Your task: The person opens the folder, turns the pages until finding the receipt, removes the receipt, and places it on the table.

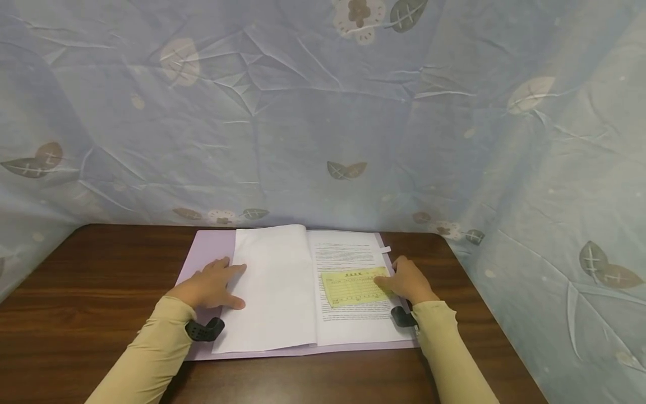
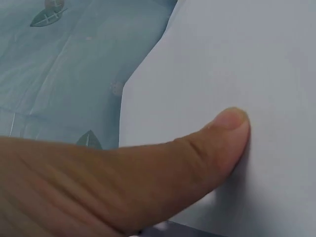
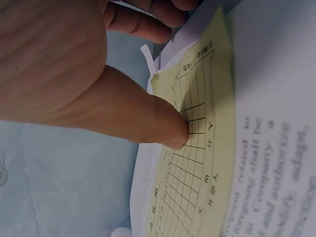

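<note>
A purple folder [image 1: 216, 247] lies spread on the table with a stack of white paper in it. Its left page [image 1: 275, 292] is blank; the right page [image 1: 348, 331] carries printed text. On that printed page rests a yellow ruled slip [image 1: 353, 289]. My right hand [image 1: 410, 280] has its thumb on the slip's right end, with the other fingers beyond the folder's right edge. In the right wrist view the thumb [image 3: 163, 121] presses on the slip's lines. My left hand [image 1: 212, 285] rests with spread fingers on the left page's outer edge, its thumb [image 2: 217, 138] on the blank paper.
A white tab [image 1: 386, 249] sticks out from the folder's right side. The dark wooden table [image 1: 101, 292] extends on both sides. A patterned, creased cloth [image 1: 303, 140] hangs behind and to the right. Each wrist wears a black device [image 1: 204, 330].
</note>
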Tool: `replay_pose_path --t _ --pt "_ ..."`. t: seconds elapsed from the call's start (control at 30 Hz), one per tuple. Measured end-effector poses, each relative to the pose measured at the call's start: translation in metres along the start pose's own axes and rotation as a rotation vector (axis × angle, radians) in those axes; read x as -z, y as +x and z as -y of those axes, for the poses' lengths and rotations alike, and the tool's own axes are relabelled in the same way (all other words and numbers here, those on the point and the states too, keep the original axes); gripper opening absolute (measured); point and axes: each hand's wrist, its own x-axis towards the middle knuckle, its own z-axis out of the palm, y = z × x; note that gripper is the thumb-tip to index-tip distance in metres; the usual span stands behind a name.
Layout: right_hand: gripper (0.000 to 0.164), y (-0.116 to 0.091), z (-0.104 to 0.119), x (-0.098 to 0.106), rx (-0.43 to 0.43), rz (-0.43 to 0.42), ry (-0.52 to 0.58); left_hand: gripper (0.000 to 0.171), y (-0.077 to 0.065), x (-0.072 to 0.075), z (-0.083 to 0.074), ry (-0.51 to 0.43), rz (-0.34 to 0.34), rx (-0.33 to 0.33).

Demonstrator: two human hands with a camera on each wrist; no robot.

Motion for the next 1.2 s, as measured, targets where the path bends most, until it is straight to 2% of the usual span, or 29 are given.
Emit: replay_pose_path --t 0.23,0.57,0.93,1.2 --pt "0.055 -0.0005 0.0003 0.0004 0.009 -0.007 -0.01 0.098 -0.0021 0.0025 0.0013 -0.01 0.037 -0.018" --pt "0.052 0.0008 -0.0021 0.0007 -0.001 -0.007 0.0 0.103 0.0021 -0.003 0.0006 -0.036 -0.025 0.006" --pt "0.044 0.0003 -0.0025 0.0017 0.016 -0.008 0.029 0.1 -0.0013 -0.0004 -0.0023 -0.023 -0.034 0.003" --pt "0.039 0.0007 -0.0056 0.0031 -0.003 -0.021 0.043 0.101 -0.001 0.0002 -0.0035 -0.024 -0.03 0.005"
